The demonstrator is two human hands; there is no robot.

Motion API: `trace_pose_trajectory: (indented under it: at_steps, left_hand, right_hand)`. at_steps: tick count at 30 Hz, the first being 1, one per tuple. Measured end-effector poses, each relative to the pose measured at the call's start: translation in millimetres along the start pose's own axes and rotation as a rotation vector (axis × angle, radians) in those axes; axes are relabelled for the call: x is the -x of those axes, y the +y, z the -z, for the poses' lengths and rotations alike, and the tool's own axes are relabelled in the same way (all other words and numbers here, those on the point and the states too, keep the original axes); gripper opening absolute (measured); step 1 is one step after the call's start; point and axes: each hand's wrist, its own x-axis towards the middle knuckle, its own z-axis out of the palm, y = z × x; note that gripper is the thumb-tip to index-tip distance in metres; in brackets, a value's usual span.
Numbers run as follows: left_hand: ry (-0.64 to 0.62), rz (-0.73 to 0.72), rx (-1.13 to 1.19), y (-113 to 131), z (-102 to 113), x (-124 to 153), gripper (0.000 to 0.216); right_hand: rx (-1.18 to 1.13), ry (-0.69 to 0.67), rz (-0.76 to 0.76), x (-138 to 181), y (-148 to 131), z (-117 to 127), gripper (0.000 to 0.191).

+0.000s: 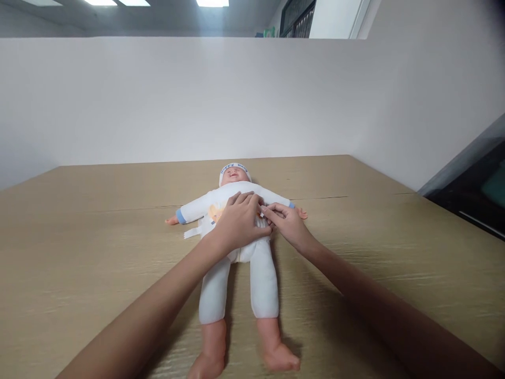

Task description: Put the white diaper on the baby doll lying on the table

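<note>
Our baby doll (236, 231) lies on its back on the wooden surface (98, 252). Our left hand (239, 221) presses flat on its tummy, and our right hand (286, 221) pinches its white suit (221, 202). We think we are closing the suit, so our fingers must pull gently.

Blue lettering on the doll's white headband (234, 169), too small and blurred to read

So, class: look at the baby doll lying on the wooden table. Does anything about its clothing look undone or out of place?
Yes. A white tie strap sticks out loose from the white romper at the baby doll's side, lying on the wooden table. The left hand rests on the tummy; the right hand pinches fabric there.
</note>
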Motion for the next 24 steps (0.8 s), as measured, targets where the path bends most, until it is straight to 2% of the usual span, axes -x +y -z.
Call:
trace_pose_trajectory:
  at_steps: [5, 7, 9, 11, 13, 19, 24]
  left_hand:
    - [-0.011, -0.002, 0.01, 0, 1, 0, 0.037]
    - [-0.014, 0.004, 0.011, -1, 0, 0, 0.038]
    - [-0.014, 0.006, 0.019, -2, 0, 0, 0.042]
    - [-0.016, 0.004, 0.025, -3, 0, 0, 0.049]
    - [-0.018, 0.005, 0.026, -4, 0, 0, 0.053]
    - [-0.021, 0.002, 0.035, -3, 1, -1, 0.054]
    - [-0.01, -0.012, 0.022, -5, -1, 0, 0.056]
  right_hand:
    - [0.003, 0.021, 0.043, 8, -3, -2, 0.048]
    - [0.126, 0.005, 0.172, 15, -6, 3, 0.04]
    - [0.307, -0.044, 0.363, 23, -8, 9, 0.036]
    - [0.466, -0.117, 0.523, 30, -7, 17, 0.04]
    - [0.551, -0.178, 0.604, 33, -4, 22, 0.046]
    - [0.575, -0.225, 0.629, 31, 5, 23, 0.054]
    - [0.64, -0.186, 0.696, 30, 4, 24, 0.051]
